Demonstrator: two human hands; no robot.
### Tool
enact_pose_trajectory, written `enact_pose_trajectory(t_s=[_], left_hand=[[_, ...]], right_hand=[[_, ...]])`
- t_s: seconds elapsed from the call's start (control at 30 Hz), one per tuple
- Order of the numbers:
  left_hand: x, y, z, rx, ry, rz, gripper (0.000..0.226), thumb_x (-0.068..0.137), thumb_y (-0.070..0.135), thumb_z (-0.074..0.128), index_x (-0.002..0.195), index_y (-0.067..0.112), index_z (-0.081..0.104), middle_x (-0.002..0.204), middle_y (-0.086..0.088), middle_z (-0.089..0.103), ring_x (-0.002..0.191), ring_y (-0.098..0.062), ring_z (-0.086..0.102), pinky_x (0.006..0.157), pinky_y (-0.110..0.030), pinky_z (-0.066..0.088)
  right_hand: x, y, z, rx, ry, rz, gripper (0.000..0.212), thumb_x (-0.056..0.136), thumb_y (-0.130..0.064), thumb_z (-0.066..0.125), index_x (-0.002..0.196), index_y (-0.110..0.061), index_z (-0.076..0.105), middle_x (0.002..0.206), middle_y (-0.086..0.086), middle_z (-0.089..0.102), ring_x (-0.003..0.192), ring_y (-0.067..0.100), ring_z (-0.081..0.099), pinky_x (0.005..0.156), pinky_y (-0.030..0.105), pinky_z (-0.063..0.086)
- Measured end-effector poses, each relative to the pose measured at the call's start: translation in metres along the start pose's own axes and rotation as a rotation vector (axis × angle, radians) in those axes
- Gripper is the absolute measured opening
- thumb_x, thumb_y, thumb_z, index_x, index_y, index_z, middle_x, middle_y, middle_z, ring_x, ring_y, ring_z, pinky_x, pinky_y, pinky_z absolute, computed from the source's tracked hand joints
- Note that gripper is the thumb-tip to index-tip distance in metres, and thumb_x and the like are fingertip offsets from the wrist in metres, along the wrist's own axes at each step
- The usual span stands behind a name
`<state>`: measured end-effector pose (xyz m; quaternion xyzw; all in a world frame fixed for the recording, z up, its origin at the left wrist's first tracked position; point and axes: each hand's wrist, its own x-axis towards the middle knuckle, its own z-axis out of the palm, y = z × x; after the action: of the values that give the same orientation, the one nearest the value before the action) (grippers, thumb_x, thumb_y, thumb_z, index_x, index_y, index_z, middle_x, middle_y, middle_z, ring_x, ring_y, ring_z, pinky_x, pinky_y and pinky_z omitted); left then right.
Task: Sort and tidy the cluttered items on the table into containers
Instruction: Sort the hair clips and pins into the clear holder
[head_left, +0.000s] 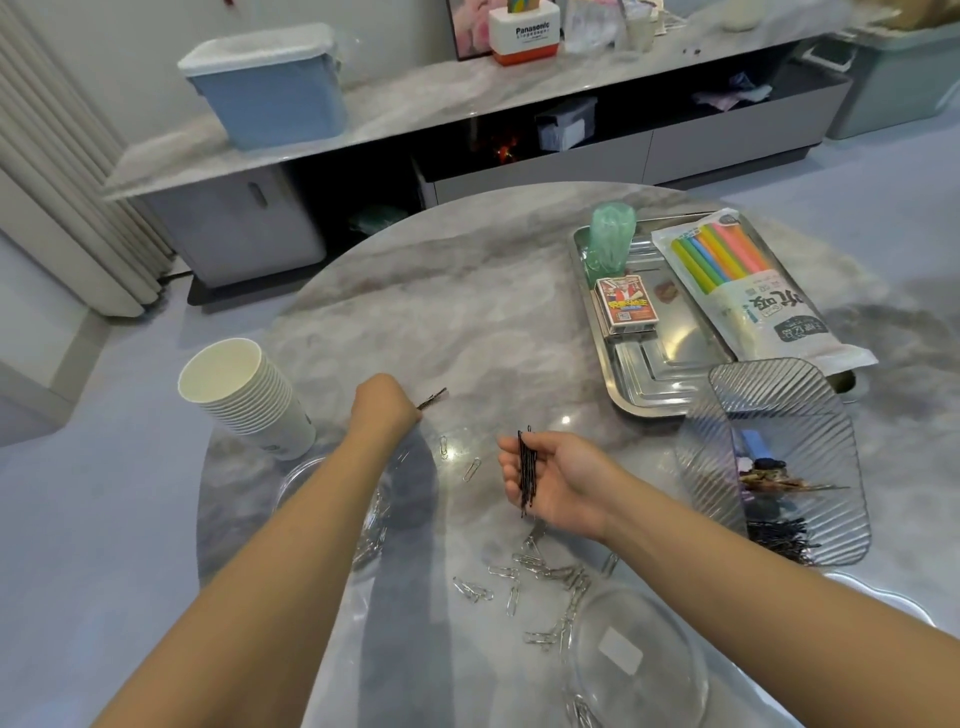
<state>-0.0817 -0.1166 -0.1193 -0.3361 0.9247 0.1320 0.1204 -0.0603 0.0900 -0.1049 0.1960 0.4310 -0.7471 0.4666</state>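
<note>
My left hand (383, 402) is curled and pinches a dark hair pin (434, 399) just above the marble table (467, 312). My right hand (556, 480) lies palm up over the table's middle and holds a bundle of black hair pins (527, 473) in its loosely curled fingers. Several silver paper clips (540, 577) are scattered on the table below my right hand, and two more (470, 467) lie between my hands. A ribbed clear dish (779, 415) at the right holds more black pins and small bits. Under my left forearm sits a clear glass bowl (322, 483) with clips in it.
A stack of white paper cups (244, 397) lies tilted at the left. A steel tray (670, 369) at the back right carries a card box, a green bag roll and a pack of coloured straws. Another clear glass bowl (639, 670) sits near the table's front edge.
</note>
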Motion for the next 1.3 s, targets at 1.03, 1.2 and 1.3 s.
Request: enact_pose_trajectory(t_s=[1.03, 1.2, 1.3], left_hand=[[-0.225, 0.040, -0.002, -0.653, -0.576, 0.344, 0.019, 0.097, 0.012, 0.046, 0.079, 0.016, 0.051, 0.072, 0.003, 0.061, 0.060, -0.003, 0.056, 0.051, -0.011, 0.043], [-0.228, 0.049, 0.007, -0.902, -0.602, 0.262, 0.018, 0.093, 0.002, 0.051, 0.078, 0.010, 0.056, 0.069, -0.002, 0.062, 0.059, -0.009, 0.057, 0.053, -0.015, 0.048], [-0.226, 0.051, 0.011, -1.025, -0.616, 0.183, 0.017, 0.092, -0.001, 0.053, 0.078, 0.007, 0.059, 0.065, -0.003, 0.063, 0.056, -0.009, 0.060, 0.054, -0.018, 0.051]], right_hand=[[-0.119, 0.017, -0.056, -0.383, -0.065, -0.216, 0.021, 0.094, -0.017, 0.051, 0.105, -0.003, 0.062, 0.048, -0.008, 0.021, 0.039, 0.004, 0.019, 0.038, 0.015, 0.019], [-0.113, 0.018, -0.054, -0.390, 0.038, -0.317, 0.013, 0.095, -0.014, 0.050, 0.092, -0.006, 0.060, 0.046, -0.007, 0.025, 0.036, 0.004, 0.022, 0.036, 0.015, 0.022], [-0.110, 0.016, -0.055, -0.383, 0.104, -0.378, 0.012, 0.095, -0.014, 0.051, 0.089, -0.008, 0.059, 0.050, -0.005, 0.028, 0.040, 0.005, 0.024, 0.038, 0.016, 0.023]])
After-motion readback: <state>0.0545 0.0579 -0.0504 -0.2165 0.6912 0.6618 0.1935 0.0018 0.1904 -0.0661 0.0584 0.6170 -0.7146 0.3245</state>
